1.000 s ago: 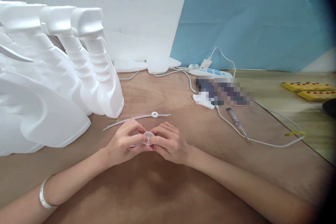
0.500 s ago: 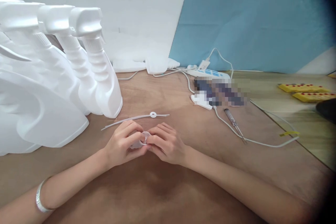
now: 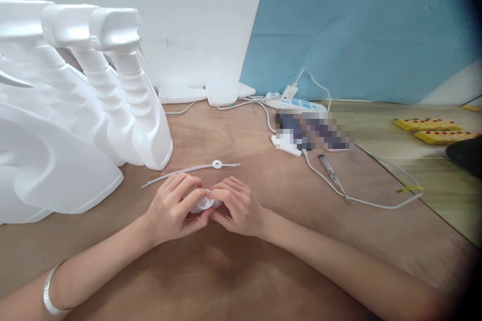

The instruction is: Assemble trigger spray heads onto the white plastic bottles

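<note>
Hands meet low over the brown table (image 3: 233, 281), fingertip to fingertip. The left hand (image 3: 171, 208) and the right hand (image 3: 237, 208) both pinch a small clear plastic cap (image 3: 205, 202) between thumbs and forefingers, each grip closed on it. The cap is round, with its flat face tilted up toward the camera; no long axis can be made out. Just beyond the knuckles a thin white dip tube (image 3: 188, 169) lies flat on the table, its long axis running left to right, threaded through a small white washer (image 3: 217, 164). White spray bottles (image 3: 113, 95) stand at the left, nozzles pointing right.
</note>
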The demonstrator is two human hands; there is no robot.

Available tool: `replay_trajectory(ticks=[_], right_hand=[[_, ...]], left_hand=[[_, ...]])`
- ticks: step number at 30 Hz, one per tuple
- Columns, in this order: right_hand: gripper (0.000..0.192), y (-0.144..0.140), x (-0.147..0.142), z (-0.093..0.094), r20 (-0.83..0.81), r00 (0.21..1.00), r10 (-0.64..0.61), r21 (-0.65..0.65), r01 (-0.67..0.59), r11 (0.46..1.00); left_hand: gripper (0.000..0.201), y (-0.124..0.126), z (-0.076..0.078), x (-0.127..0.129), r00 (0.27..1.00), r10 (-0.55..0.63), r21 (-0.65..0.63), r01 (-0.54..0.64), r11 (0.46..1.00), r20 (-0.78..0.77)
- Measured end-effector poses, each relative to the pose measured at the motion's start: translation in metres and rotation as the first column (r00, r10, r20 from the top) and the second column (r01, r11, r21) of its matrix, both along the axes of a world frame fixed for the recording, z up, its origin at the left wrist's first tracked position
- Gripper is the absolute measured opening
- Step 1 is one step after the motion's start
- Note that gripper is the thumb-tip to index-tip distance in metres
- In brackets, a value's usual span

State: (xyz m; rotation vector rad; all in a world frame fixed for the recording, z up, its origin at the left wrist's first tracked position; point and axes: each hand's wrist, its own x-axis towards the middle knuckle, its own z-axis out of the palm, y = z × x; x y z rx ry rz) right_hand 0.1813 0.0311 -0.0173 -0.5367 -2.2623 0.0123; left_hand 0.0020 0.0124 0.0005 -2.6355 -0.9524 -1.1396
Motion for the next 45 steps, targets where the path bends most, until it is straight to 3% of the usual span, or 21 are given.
replay_trajectory(ticks=[6,11,13,15,17,21,24,28,31,35,39,41,45], right_hand=[[0.018,-0.001,0.0,-0.001,-0.018,1.0,0.02,-0.029,-0.02,0.999],[0.028,0.005,0.008,0.001,-0.079,0.981,0.176,-0.223,-0.19,0.956],[0.028,0.011,0.014,0.002,-0.094,0.972,0.214,-0.233,-0.23,0.945],[0.028,0.02,0.019,0.001,-0.087,0.984,0.155,-0.188,-0.169,0.967],[0.028,0.029,0.023,-0.001,-0.028,1.0,-0.008,-0.139,0.004,0.99],[0.026,0.04,0.026,-0.006,0.183,0.929,-0.322,-0.088,0.342,0.936],[0.02,0.042,0.025,-0.008,0.255,0.895,-0.367,-0.057,0.392,0.918],[0.015,0.041,0.024,-0.007,0.234,0.893,-0.383,-0.026,0.4,0.916],[0.015,0.041,0.025,-0.005,0.145,0.912,-0.383,-0.115,0.4,0.909],[0.011,0.043,0.028,-0.004,-0.075,0.932,-0.355,-0.401,0.298,0.866],[0.01,0.037,0.024,-0.002,-0.37,0.875,-0.313,-0.692,-0.034,0.721],[0.015,0.029,0.017,0.001,-0.491,0.813,-0.312,-0.738,-0.199,0.644],[0.019,0.008,0.001,0.01,-0.612,0.722,-0.321,-0.718,-0.338,0.609]], left_hand=[[0.011,-0.002,0.0,0.002,1.0,0.017,-0.018,-0.016,1.0,0.024],[0.009,-0.002,-0.002,0.001,0.998,-0.038,-0.095,0.043,0.995,0.054],[0.009,-0.002,-0.003,0.001,0.997,-0.045,-0.092,0.051,0.994,0.063],[0.009,-0.002,-0.003,0.001,0.997,-0.041,-0.08,0.047,0.996,0.067],[0.008,-0.002,-0.003,0.001,0.997,-0.036,-0.083,0.041,0.996,0.062],[0.01,-0.002,-0.002,0.001,0.997,-0.061,-0.171,0.07,0.983,0.055],[0.016,-0.002,-0.003,-0.001,0.993,-0.103,-0.233,0.114,0.966,0.061],[0.02,-0.002,-0.004,-0.001,0.992,-0.106,-0.208,0.118,0.971,0.07],[0.022,-0.002,-0.004,0.0,0.992,-0.089,-0.189,0.105,0.976,0.09],[0.02,-0.001,-0.003,0.0,0.995,-0.057,-0.191,0.071,0.979,0.082],[0.018,0.0,-0.004,0.0,0.997,-0.038,-0.173,0.049,0.984,0.068],[0.017,0.0,-0.005,0.0,0.998,-0.021,-0.167,0.031,0.985,0.06],[0.014,0.002,-0.004,0.001,0.998,0.016,-0.153,-0.007,0.988,0.055]])
